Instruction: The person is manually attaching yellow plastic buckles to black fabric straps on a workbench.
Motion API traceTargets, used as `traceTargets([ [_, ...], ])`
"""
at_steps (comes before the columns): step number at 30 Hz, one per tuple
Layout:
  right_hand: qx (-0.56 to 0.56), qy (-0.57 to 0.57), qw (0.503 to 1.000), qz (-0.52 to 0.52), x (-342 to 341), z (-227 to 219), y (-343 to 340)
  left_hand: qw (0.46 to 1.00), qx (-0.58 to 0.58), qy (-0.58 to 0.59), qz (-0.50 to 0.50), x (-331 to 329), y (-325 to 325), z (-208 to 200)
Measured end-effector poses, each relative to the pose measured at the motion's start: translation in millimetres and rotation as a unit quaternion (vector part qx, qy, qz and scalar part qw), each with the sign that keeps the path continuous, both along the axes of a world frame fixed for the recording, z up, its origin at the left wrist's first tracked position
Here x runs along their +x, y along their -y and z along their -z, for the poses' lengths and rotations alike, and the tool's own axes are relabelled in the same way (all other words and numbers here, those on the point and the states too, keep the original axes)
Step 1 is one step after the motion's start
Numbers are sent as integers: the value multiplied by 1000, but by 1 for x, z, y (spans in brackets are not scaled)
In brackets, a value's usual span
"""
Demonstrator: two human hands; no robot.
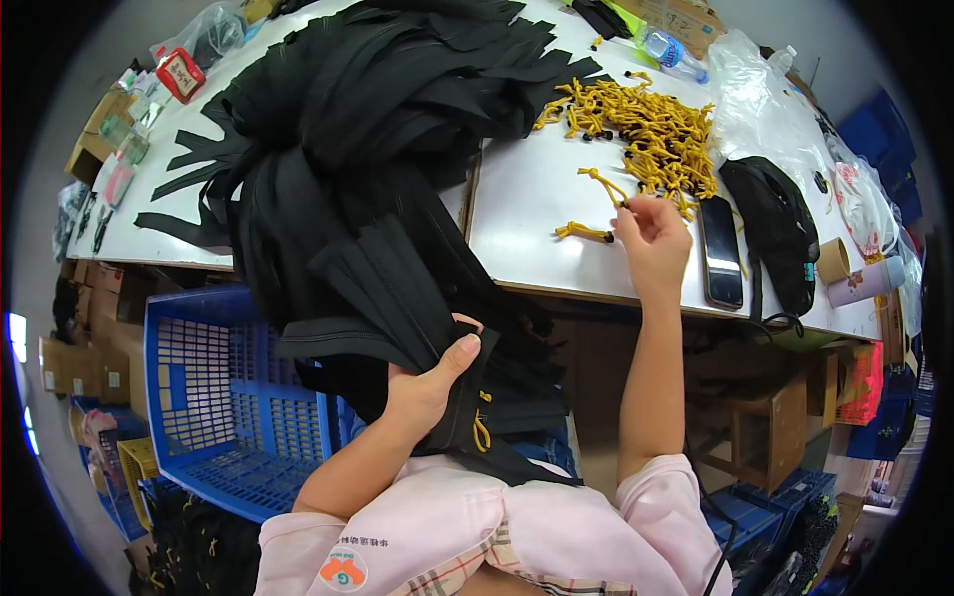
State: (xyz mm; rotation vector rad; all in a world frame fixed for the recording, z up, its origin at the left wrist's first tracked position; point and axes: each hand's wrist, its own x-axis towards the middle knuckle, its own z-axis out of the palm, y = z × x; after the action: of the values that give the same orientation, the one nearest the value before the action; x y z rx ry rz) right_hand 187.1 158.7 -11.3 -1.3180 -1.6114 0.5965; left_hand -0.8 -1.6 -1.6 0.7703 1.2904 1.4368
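Note:
My left hand (437,382) is closed around a bunch of black zippers (383,283) at the table's front edge, thumb on top. Below it, a yellow cord pull (482,427) hangs on a black zipper in my lap. Over the tabletop, my right hand (658,243) pinches the black end of a yellow zipper pull (603,182), its knotted loop pointing away to the left. Another yellow pull (584,231) lies just left of those fingers. Beyond them spreads a heap of yellow cord pulls (661,129) with black ends. A large mound of black zippers (368,89) covers the table's far left.
A dark phone (721,253) and a black bag (780,233) lie right of my right hand. A purple tumbler (865,282) rests at the right edge. A blue plastic crate (238,387) stands below the table at left. Clear plastic bags (750,99) and a bottle (676,55) are farther back.

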Motion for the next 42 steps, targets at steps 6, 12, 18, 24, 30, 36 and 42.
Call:
traceTargets([
  [6, -144, -250, 899, -330, -47, -18, 89, 993, 27, -113, -3, 1, 7, -7],
  [12, -63, -170, 905, -386, -48, -19, 96, 962, 169, -207, 59, -4, 3, 3],
  [18, 82, -31, 940, -330, -51, -30, 101, 954, 173, -235, 74, -6, 5, -2],
  [24, 187, 17, 913, -362, -54, -28, 100, 988, 78, -122, 55, -7, 9, 0],
  [30, -35, -194, 952, -236, -62, -10, 124, 998, 56, -17, -17, -3, 10, -10],
  [36, -99, -309, 908, -264, -72, -2, 128, 998, 64, -6, 12, -7, 11, 2],
  [42, -409, -462, 682, -391, -56, -6, 112, 983, 123, 79, 109, -15, 8, 1],
])
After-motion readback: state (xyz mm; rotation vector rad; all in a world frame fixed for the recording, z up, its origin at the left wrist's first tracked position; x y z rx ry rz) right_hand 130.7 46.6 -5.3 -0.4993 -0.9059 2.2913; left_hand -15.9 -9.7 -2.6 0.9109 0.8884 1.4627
